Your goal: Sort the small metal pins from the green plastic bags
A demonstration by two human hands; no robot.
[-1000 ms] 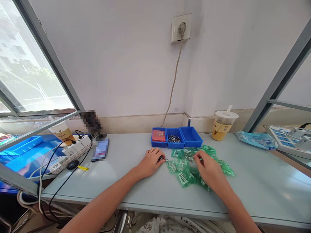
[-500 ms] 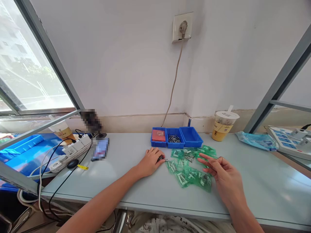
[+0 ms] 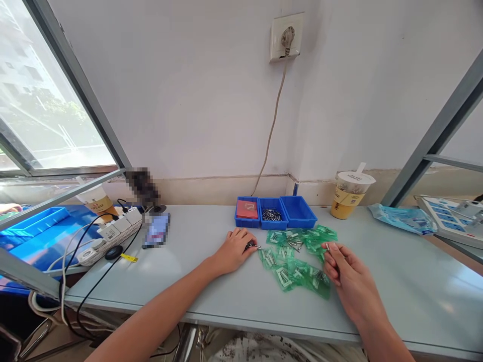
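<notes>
My left hand [image 3: 237,249] rests on the table with its fingers curled over a few small metal screws [image 3: 249,245], partly hidden beneath them. To the right, my right hand [image 3: 349,274] is closed in a pinch just above the table; a tiny pale bit shows at the fingertips, too small to name. Between the hands lie several green plastic bags [image 3: 285,276] with screws in them. A few loose screws [image 3: 296,245] appear among the bags. Behind them, more screws [image 3: 271,214] fill the middle blue bin [image 3: 283,224].
The left blue bin [image 3: 237,221] holds red packets [image 3: 247,209]; beside the middle one stands another blue bin [image 3: 302,222]. A drink cup [image 3: 347,196] and a blue packet [image 3: 402,219] sit at back right. Leftward are a phone [image 3: 156,231] and a power strip [image 3: 113,234].
My right hand's fingers have gone from stretched out over the bags to a closed pinch, drawn slightly right. My left hand has stayed in place.
</notes>
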